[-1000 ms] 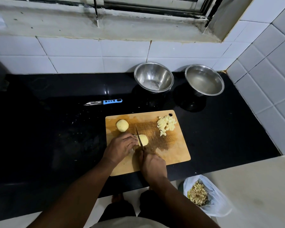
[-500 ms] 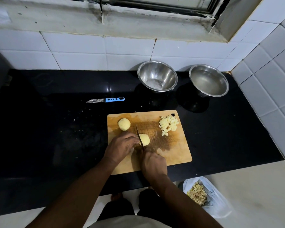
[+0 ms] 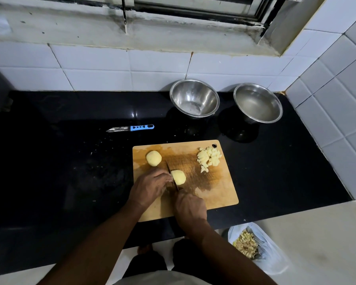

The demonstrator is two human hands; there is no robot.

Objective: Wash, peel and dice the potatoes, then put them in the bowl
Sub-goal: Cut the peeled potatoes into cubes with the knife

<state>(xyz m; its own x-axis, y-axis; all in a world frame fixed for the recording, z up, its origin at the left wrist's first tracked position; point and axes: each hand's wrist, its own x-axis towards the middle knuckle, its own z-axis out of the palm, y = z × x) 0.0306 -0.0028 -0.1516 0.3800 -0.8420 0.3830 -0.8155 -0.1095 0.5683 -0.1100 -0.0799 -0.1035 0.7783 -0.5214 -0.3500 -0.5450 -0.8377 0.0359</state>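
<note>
Now a knife cuts a peeled potato on the rectangular wooden cutting board [image 3: 218,192], which lies on the black glossy tabletop [image 3: 60,171].

Behind the board stand two round steel bowls, one [image 3: 194,98] directly behind, the other [image 3: 258,102] further right. On the board, the left hand [image 3: 150,187] curls its fingers on the pale yellow peeled potato [image 3: 179,177], and the right hand [image 3: 190,208] grips the dark-bladed knife [image 3: 171,175]. A second peeled whole potato [image 3: 153,158] sits at the board's far left, a pile of diced potato [image 3: 209,158] at its far right. Left of the board lies a blue-handled peeler [image 3: 132,128].
</note>
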